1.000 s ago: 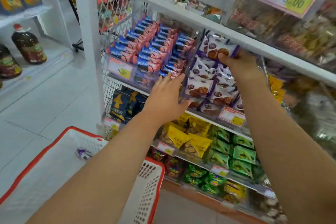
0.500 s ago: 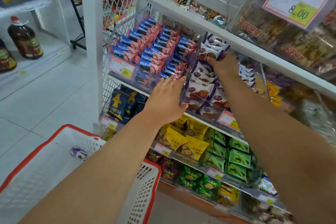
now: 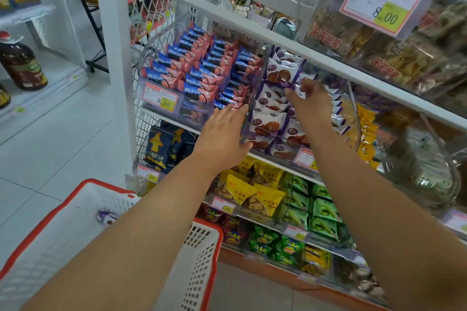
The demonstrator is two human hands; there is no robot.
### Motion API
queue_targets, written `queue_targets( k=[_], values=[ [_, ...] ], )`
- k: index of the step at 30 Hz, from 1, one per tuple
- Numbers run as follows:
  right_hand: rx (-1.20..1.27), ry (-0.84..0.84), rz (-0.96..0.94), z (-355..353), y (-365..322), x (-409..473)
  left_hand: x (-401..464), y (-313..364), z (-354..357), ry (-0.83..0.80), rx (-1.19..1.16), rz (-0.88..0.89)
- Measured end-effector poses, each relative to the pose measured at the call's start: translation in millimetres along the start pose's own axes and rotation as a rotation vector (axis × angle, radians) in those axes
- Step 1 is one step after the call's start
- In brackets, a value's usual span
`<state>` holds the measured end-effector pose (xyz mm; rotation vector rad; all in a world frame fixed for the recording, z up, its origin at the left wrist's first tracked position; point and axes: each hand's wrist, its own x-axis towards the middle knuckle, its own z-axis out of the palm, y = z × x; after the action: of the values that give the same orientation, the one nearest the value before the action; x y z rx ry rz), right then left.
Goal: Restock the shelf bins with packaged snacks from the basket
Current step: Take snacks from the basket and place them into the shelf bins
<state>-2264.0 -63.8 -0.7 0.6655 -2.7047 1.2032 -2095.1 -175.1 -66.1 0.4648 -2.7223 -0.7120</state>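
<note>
A clear plastic shelf bin holds several white-and-purple cookie packets. My left hand lies flat with straight fingers against the bin's left wall. My right hand reaches into the bin and pinches one white-and-purple packet at its fingertips. The white basket with a red rim sits low at the left, and one purple packet lies in it.
A neighbouring bin to the left is full of red-and-blue packets. Lower shelves carry yellow and green snack bags. A white shelf rail runs just above the bins. Oil bottles stand at far left.
My right hand has come down and toward the front of the bin, away from the back packets, still gripping a packet. My left hand has stayed against the bin wall.
</note>
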Motion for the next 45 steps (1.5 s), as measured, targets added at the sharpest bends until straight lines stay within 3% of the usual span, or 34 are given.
queue_targets(
  k=[2,5,7,9,14,18,25,30,36,41,43,45],
  values=[
    [0.090,-0.038,-0.088,2,-12,-34,-6,-3,-5,0.007,-0.092,0.024],
    [0.240,-0.145,-0.171,12,-36,-89,-34,-17,-11,0.181,-0.259,0.048],
    [0.322,-0.273,-0.208,24,-47,-133,-65,-38,-7,0.250,-0.330,-0.048],
    [0.348,-0.452,-0.243,49,-51,-178,-105,-72,6,0.194,-0.402,-0.246],
    [0.087,-1.016,-0.128,171,-6,-265,-226,-163,49,0.047,-0.442,-0.755],
    [-0.231,-1.267,-0.138,288,32,-309,-300,-217,60,-0.021,-0.404,-0.914],
    [-0.506,-1.242,-0.316,457,48,-332,-331,-288,76,-0.055,-0.425,-0.975],
    [-0.606,-1.271,-0.322,497,62,-341,-333,-304,81,-0.072,-0.467,-0.987],
    [-0.269,-1.181,-0.252,446,65,-354,-323,-302,77,0.032,-0.710,-1.164],
    [0.013,-0.979,-0.513,342,38,-345,-285,-285,56,0.083,-1.121,-1.404],
    [0.071,-0.911,-0.655,309,28,-339,-267,-270,40,0.041,-1.270,-1.364],
    [0.095,-0.862,-0.764,282,25,-327,-253,-252,29,-0.015,-1.306,-1.161]
  ],
)
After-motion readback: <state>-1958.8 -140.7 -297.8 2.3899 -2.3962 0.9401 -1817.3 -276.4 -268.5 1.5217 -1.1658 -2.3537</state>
